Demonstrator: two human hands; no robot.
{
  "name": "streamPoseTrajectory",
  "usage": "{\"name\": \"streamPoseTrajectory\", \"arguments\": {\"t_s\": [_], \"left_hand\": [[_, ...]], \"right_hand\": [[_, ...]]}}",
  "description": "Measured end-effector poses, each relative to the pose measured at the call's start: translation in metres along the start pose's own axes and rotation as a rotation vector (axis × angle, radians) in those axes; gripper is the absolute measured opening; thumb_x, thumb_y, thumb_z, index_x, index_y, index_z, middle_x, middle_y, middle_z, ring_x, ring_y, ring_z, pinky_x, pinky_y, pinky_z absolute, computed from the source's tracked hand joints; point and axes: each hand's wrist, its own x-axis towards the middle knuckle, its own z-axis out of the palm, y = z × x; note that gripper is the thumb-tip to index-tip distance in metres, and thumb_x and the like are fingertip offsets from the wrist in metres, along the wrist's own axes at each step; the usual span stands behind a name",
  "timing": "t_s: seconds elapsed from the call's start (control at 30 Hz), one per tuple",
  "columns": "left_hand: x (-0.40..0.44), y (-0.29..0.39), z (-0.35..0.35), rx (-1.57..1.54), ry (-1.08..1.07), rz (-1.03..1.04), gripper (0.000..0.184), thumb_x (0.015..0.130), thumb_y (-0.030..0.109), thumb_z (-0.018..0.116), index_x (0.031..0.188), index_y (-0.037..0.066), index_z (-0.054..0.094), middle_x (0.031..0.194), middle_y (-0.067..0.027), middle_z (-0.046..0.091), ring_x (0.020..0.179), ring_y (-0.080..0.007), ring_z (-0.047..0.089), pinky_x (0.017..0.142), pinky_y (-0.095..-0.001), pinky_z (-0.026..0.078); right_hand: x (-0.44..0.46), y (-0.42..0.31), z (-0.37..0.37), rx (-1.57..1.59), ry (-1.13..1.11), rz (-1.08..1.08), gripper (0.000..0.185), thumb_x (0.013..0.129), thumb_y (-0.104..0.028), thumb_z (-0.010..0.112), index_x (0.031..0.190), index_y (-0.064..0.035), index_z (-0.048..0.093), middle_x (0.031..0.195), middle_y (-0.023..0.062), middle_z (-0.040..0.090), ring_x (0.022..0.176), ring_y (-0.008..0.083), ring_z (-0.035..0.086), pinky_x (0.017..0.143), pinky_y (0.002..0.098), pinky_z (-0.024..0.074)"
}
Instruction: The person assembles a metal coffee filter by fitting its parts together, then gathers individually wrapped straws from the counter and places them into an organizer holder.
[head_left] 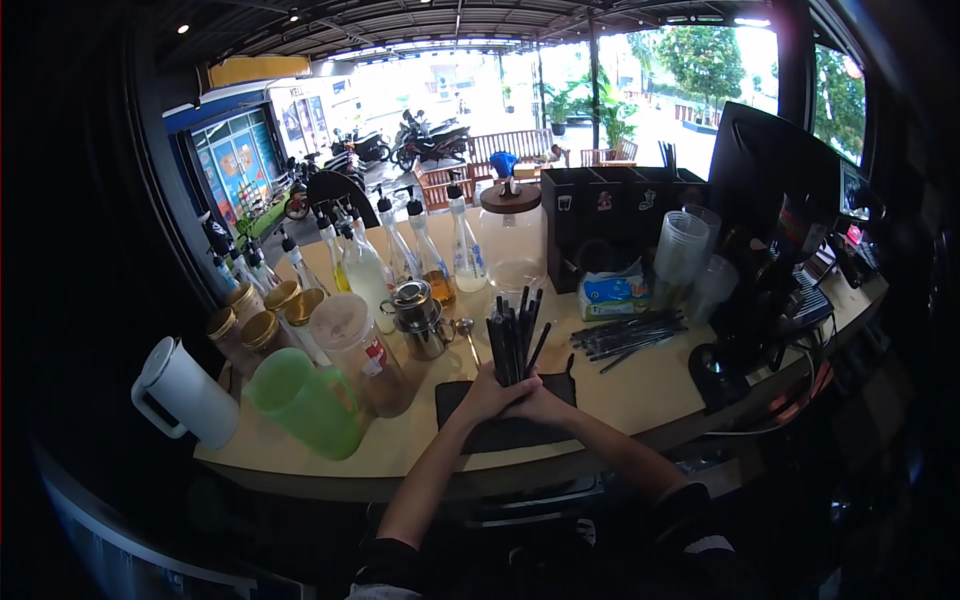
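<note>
Head view: left hand (488,393) and right hand (541,404) clamped together round black straws (512,345), fingers at the lower ends, tops fanning above (loose straw pile (628,338) right).

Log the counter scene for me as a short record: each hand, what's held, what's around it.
Left hand: closed around the lower part of the black straws
Right hand: on the same bundle, against the left hand
Bundle: roughly upright, one straw leaning out to the right
Below: dark mat; contact unclear
To the right: loose straws lying in a pile, tissue pack behind them
To the left: green pitcher, white jug
</note>
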Motion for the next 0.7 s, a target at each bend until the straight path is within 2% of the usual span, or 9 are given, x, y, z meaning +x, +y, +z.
{"name": "streamPoseTrajectory", "arguments": {"t_s": [0.07, 0.17, 0.2, 0.27, 0.33, 0.37, 0.43, 0.57, 0.7], "left_hand": [[-0.002, -0.002, 0.004, -0.032, 0.021, -0.028, 0.032, 0.075, 0.019, 0.073, 0.099, 0.002, 0.061, 0.087, -0.0063, 0.066, 0.082, -0.0125, 0.062, 0.077, -0.0274, 0.049], [-0.001, 0.003, 0.006, 0.016, 0.049, -0.066, 0.031, 0.078, 0.020, 0.070, 0.100, 0.000, 0.062, 0.089, -0.0081, 0.066, 0.084, -0.0140, 0.063, 0.078, -0.0276, 0.049], [-0.001, 0.007, 0.006, -0.051, 0.057, -0.078, 0.031, 0.080, 0.020, 0.068, 0.101, -0.001, 0.061, 0.089, -0.0090, 0.066, 0.085, -0.0146, 0.063, 0.078, -0.0278, 0.049], [0.002, 0.012, 0.006, -0.202, 0.066, -0.068, 0.030, 0.085, 0.019, 0.062, 0.102, -0.006, 0.059, 0.091, -0.0107, 0.066, 0.087, -0.0164, 0.063, 0.080, -0.0290, 0.050], [0.006, 0.010, 0.007, -0.276, 0.071, -0.063, 0.031, 0.086, 0.020, 0.061, 0.104, -0.006, 0.058, 0.091, -0.0110, 0.066, 0.087, -0.0168, 0.063, 0.080, -0.0294, 0.050], [0.007, 0.010, 0.007, -0.351, 0.076, -0.057, 0.032, 0.087, 0.020, 0.059, 0.105, -0.006, 0.057, 0.092, -0.0113, 0.065, 0.088, -0.0172, 0.063, 0.080, -0.0299, 0.050], [0.007, 0.012, 0.006, -0.311, 0.066, -0.041, 0.033, 0.088, 0.021, 0.057, 0.108, -0.006, 0.055, 0.095, -0.0123, 0.065, 0.090, -0.0194, 0.063, 0.079, -0.0313, 0.051], [0.007, 0.013, 0.003, -0.240, 0.001, 0.010, 0.039, 0.091, 0.024, 0.052, 0.117, -0.004, 0.049, 0.107, -0.0156, 0.060, 0.096, -0.0227, 0.061, 0.079, -0.0335, 0.051], [0.006, 0.017, -0.003, -0.445, -0.071, 0.000, 0.043, 0.092, 0.023, 0.050, 0.125, -0.003, 0.042, 0.117, -0.0176, 0.055, 0.100, -0.0247, 0.059, 0.082, -0.0349, 0.050]], "right_hand": [[-0.005, -0.012, -0.002, 0.232, -0.033, 0.091, 0.073, 0.068, -0.005, 0.074, 0.127, 0.0003, 0.031, 0.116, 0.0122, 0.047, 0.109, 0.0205, 0.049, 0.094, 0.0326, 0.0417], [-0.007, -0.015, -0.005, 0.150, -0.037, 0.095, 0.069, 0.067, -0.004, 0.074, 0.124, 0.0005, 0.036, 0.117, 0.0126, 0.049, 0.109, 0.0197, 0.049, 0.092, 0.0322, 0.0423], [-0.009, -0.019, -0.006, 0.205, -0.017, 0.059, 0.058, 0.072, -0.011, 0.072, 0.120, 0.0029, 0.042, 0.111, 0.0122, 0.054, 0.105, 0.0180, 0.052, 0.091, 0.0322, 0.0427], [-0.008, -0.018, -0.009, 0.176, -0.033, 0.089, 0.054, 0.075, -0.013, 0.070, 0.118, 0.0030, 0.042, 0.109, 0.0115, 0.055, 0.103, 0.0172, 0.053, 0.088, 0.0311, 0.0439], [-0.010, -0.030, -0.010, 0.216, -0.051, 0.081, 0.046, 0.083, -0.023, 0.064, 0.115, 0.0034, 0.044, 0.105, 0.0096, 0.056, 0.093, 0.0139, 0.056, 0.078, 0.0270, 0.0459], [-0.010, -0.033, -0.011, 0.215, -0.050, 0.081, 0.046, 0.083, -0.023, 0.064, 0.115, 0.0034, 0.044, 0.105, 0.0096, 0.056, 0.093, 0.0139, 0.056, 0.078, 0.0270, 0.0459], [-0.012, -0.036, -0.015, 0.249, -0.139, 0.180, 0.040, 0.087, -0.027, 0.059, 0.112, 0.0020, 0.045, 0.099, 0.0078, 0.058, 0.089, 0.0123, 0.056, 0.074, 0.0252, 0.0457], [-0.014, -0.028, -0.018, 0.219, -0.177, 0.181, 0.035, 0.090, -0.027, 0.054, 0.109, 0.0004, 0.045, 0.094, 0.0073, 0.059, 0.085, 0.0133, 0.058, 0.073, 0.0263, 0.0469], [-0.022, -0.039, -0.019, 0.500, -0.143, 0.258, 0.030, 0.093, -0.028, 0.047, 0.107, -0.0010, 0.047, 0.090, 0.0085, 0.060, 0.082, 0.0177, 0.061, 0.070, 0.0302, 0.0497]]}}
